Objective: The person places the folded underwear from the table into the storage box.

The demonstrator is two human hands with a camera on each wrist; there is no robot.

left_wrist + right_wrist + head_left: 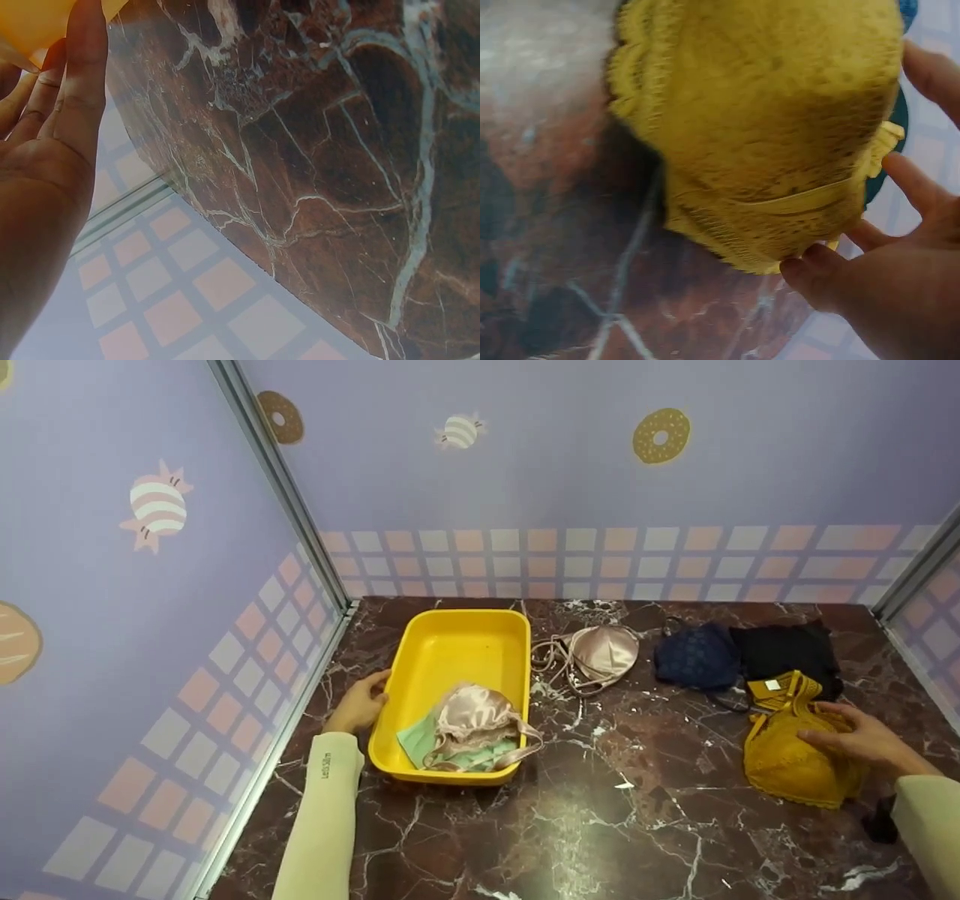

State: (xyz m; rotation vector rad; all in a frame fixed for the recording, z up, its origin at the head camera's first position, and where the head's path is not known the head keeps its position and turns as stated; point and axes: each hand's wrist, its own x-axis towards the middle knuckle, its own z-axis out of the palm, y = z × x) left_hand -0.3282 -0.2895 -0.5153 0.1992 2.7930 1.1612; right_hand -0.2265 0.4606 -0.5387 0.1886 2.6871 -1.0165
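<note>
At the far right of the head view my right hand (pixel 870 739) holds a mustard-yellow lace bra (pixel 787 761) by its side, fingers and thumb spread along the edge. The right wrist view shows its textured cup (pixel 772 97) and scalloped lace edge close up. My left hand (pixel 358 703) grips the left rim of a yellow plastic tray (pixel 450 620); in the left wrist view the fingers (pixel 84 82) lie against the tray's side. Inside the tray's near end, a shiny pink bra (pixel 472 712) lies on mint-green fabric (pixel 416 741), one strap hanging over the right rim.
Right of the tray lies another pink satin bra (pixel 606 652) with loose straps. Beyond it are a navy bra (pixel 697 656) and a black garment (pixel 784 649), partly overlapped by the yellow straps. Patterned walls (pixel 480 495) enclose the marbled tabletop (pixel 600 825) at the back and sides.
</note>
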